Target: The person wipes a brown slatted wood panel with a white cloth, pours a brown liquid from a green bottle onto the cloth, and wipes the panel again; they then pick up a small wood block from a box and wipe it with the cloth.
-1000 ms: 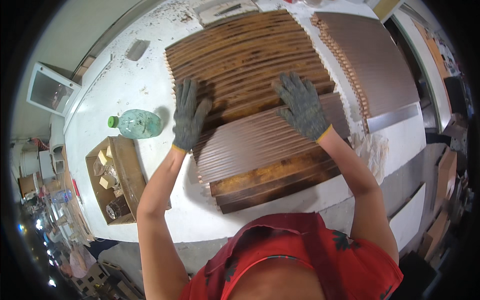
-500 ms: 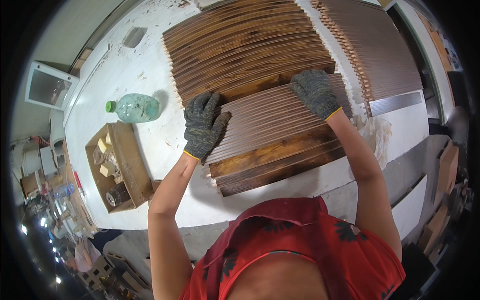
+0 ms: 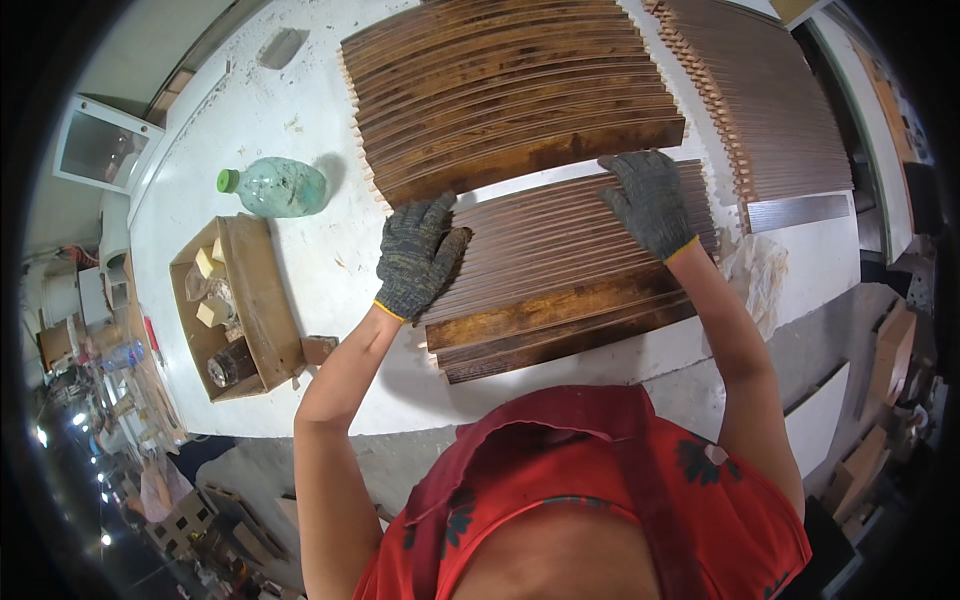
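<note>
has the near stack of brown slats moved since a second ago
Yes. The near stack of slats has slid toward the person, away from the far stack; a strip of white table now shows between them, with both gloved hands on it.

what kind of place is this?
Probably a woodworking or furniture workshop: gloved hands, left hand and right hand, press on stacks of stained wooden slats on a paint-marked white workbench, beside a box of wood offcuts.
</note>
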Action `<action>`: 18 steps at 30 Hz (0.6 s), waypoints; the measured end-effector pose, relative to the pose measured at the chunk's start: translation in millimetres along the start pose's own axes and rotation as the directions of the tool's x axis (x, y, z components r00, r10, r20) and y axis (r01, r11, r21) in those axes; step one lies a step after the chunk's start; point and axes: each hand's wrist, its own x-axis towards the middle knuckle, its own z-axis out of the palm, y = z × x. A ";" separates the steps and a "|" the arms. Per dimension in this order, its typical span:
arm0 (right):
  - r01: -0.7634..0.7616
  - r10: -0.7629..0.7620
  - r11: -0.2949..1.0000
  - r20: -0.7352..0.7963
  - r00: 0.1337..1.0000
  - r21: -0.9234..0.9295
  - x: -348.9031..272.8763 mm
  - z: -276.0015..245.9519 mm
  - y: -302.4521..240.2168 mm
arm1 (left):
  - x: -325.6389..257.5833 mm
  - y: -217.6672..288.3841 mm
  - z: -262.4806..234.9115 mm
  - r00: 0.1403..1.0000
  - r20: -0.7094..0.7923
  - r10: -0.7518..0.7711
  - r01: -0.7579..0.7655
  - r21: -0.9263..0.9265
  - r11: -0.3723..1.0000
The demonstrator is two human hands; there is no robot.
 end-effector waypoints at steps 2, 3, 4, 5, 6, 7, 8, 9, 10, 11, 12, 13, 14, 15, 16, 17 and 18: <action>0.042 -0.042 0.999 0.003 0.999 -0.022 -24.6 -1.0 -14.0 | -6.6 2.2 0.4 0.992 -0.119 0.050 -0.045 0.045 0.998; 0.065 -0.063 0.997 0.040 0.997 -0.039 -39.7 1.4 -20.9 | -14.1 -2.4 -0.2 0.996 -0.055 0.069 -0.067 0.030 0.997; 0.087 -0.083 0.995 0.080 0.993 -0.055 -51.8 1.8 -26.9 | -21.5 -2.7 2.1 0.997 0.009 0.075 -0.075 0.099 0.992; 0.048 -0.037 0.998 0.194 0.980 -0.052 -55.5 0.8 -31.9 | -28.5 -2.1 5.2 0.994 0.074 0.076 -0.087 0.166 0.982; 0.039 -0.029 0.998 0.183 0.983 -0.051 -55.9 2.6 -33.4 | -35.1 -2.6 8.4 0.988 0.139 0.073 -0.104 0.230 0.968; 0.027 -0.018 0.998 0.165 0.986 -0.055 -54.3 3.6 -32.8 | -35.7 -9.5 13.9 0.989 0.117 0.092 -0.114 0.192 0.975; 0.015 -0.006 0.998 0.141 0.990 -0.058 -50.9 4.3 -32.9 | -28.9 -14.1 14.8 0.991 0.100 0.091 -0.110 0.204 0.973; 0.032 -0.022 0.996 0.118 0.993 -0.080 -42.5 6.4 -31.0 | -19.4 -18.8 15.8 0.992 0.085 0.090 -0.106 0.215 0.971; 0.045 -0.036 0.994 0.090 0.995 -0.104 -30.0 8.2 -26.8 | -9.1 -23.4 16.6 0.993 0.068 0.094 -0.107 0.229 0.967; 0.060 -0.053 0.989 0.057 0.997 -0.132 -18.8 8.5 -24.1 | -0.2 -28.8 17.5 0.996 0.061 0.063 -0.077 0.260 0.963; 0.040 -0.029 0.987 0.075 0.997 -0.154 -12.7 9.9 -24.4 | 2.1 -31.0 17.7 0.996 0.072 0.055 -0.072 0.270 0.960; 0.022 -0.006 0.984 0.086 0.996 -0.177 -6.6 12.9 -24.7 | 4.2 -33.3 17.8 0.996 0.078 0.048 -0.068 0.283 0.957; 0.002 0.018 0.980 0.099 0.995 -0.198 -4.2 15.8 -24.1 | 5.1 -33.9 17.1 0.995 0.087 0.040 -0.065 0.296 0.953; 0.017 -0.007 0.979 0.052 0.999 -0.201 -5.9 19.9 -19.7 | 6.5 -33.4 16.0 0.996 0.079 0.046 -0.066 0.286 0.956; 0.009 -0.007 0.983 0.009 1.000 -0.181 -9.5 16.8 -21.4 | 3.8 -35.2 16.0 0.999 0.022 0.024 -0.029 0.227 0.974; 0.002 -0.007 0.987 -0.033 0.999 -0.160 -12.9 12.9 -23.8 | 0.1 -37.7 15.9 0.999 -0.033 0.000 0.006 0.164 0.986; -0.004 -0.007 0.990 -0.077 0.997 -0.140 -16.5 8.1 -26.1 | -4.0 -38.0 13.8 0.996 -0.088 -0.027 0.036 0.099 0.994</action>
